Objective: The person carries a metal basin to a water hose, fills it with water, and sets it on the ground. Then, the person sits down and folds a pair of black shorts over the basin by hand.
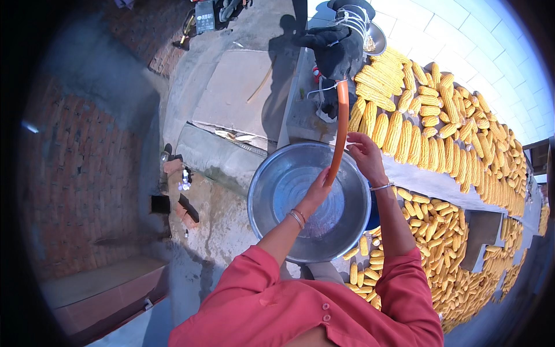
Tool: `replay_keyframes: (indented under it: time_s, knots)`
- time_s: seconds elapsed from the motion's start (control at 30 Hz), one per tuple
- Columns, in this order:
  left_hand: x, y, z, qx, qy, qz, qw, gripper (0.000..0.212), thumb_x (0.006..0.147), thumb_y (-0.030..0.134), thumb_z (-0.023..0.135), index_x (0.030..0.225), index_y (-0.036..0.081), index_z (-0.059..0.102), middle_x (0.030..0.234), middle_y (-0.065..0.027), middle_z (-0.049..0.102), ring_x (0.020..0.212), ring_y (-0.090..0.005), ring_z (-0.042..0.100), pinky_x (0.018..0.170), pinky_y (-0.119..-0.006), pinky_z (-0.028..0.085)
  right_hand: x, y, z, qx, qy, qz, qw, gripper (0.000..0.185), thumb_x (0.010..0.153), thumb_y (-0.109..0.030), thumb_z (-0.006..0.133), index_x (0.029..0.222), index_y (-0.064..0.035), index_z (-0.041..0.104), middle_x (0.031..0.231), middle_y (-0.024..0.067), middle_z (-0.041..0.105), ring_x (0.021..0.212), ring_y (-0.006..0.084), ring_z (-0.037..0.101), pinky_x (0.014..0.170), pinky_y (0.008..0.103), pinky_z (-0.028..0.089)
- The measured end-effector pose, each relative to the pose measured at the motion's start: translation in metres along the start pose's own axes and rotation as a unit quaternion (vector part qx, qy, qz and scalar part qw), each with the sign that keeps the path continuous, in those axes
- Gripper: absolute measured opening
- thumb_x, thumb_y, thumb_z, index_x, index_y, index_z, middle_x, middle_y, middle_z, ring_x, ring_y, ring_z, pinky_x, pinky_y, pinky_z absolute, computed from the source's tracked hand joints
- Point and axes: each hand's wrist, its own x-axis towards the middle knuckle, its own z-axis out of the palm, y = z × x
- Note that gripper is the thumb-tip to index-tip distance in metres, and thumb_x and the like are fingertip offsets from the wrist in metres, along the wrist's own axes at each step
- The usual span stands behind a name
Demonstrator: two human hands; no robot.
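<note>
My left hand (pixel 318 191) is closed around the lower end of an orange hose (pixel 342 117) over a large metal basin (pixel 256 204). The hose hangs from a dark, cord-bound fixture (pixel 340 47), with a wire tied near its top. My right hand (pixel 363 152) is beside the hose, above the basin's right rim, its fingers apart and holding nothing. Inside the basin, the bottom looks wet or shiny; how much water it holds I cannot tell.
Rows of corn cobs (pixel 403 134) lie on the ledge at right, with a heap of cobs (pixel 438 243) below it. Part of a blue container (pixel 373 212) shows behind the basin. A metal bowl (pixel 376 39) stands at the top. Brick pieces (pixel 186 215) lie at left.
</note>
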Motion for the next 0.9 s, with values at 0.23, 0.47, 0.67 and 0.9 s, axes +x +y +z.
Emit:
replay_keyframes:
  time_s: [0.23,0.47,0.67,0.9]
  knots:
    - [0.002,-0.011,-0.002,0.001,0.009,0.028,1.000,0.064,0.076,-0.008,0.047,0.137,0.007,0.034,0.127,-0.0083,0.047,0.123,-0.0188,0.041,0.102,-0.028,0.030,0.053,-0.113,-0.017,-0.117,0.082,-0.255,0.956,0.026,0.083,0.003,0.054,0.108,-0.0024,0.058,0.096,0.0140,0.058,0.078,0.0237,0.060,0.069,0.0290,0.049]
    - [0.032,0.009,-0.008,0.023,-0.016,-0.032,0.999,0.066,0.075,-0.007,0.051,0.136,0.009,0.036,0.127,-0.0107,0.049,0.117,-0.0217,0.047,0.097,-0.030,0.037,0.115,-0.163,-0.006,-0.309,0.122,-0.425,0.842,0.026,0.082,-0.008,0.054,0.108,-0.0066,0.060,0.105,0.0106,0.057,0.092,0.0308,0.057,0.079,0.0379,0.048]
    - [0.064,0.076,-0.005,0.100,0.062,0.139,0.983,0.064,0.072,-0.008,0.050,0.133,0.008,0.038,0.127,-0.0123,0.048,0.120,-0.0239,0.045,0.099,-0.034,0.037,0.140,-0.176,-0.003,-0.434,0.091,-0.346,0.827,0.019,0.081,-0.015,0.059,0.097,-0.0096,0.066,0.100,0.0057,0.059,0.095,0.0273,0.057,0.078,0.0368,0.049]
    - [0.078,0.187,0.001,0.038,0.078,0.226,0.970,0.056,0.075,-0.005,0.049,0.130,0.002,0.039,0.128,-0.0114,0.047,0.122,-0.0224,0.044,0.099,-0.032,0.037,0.143,-0.199,-0.002,-0.534,0.069,-0.272,0.797,0.018,0.082,-0.021,0.058,0.092,-0.0082,0.065,0.093,0.0065,0.062,0.084,0.0285,0.062,0.069,0.0384,0.051]
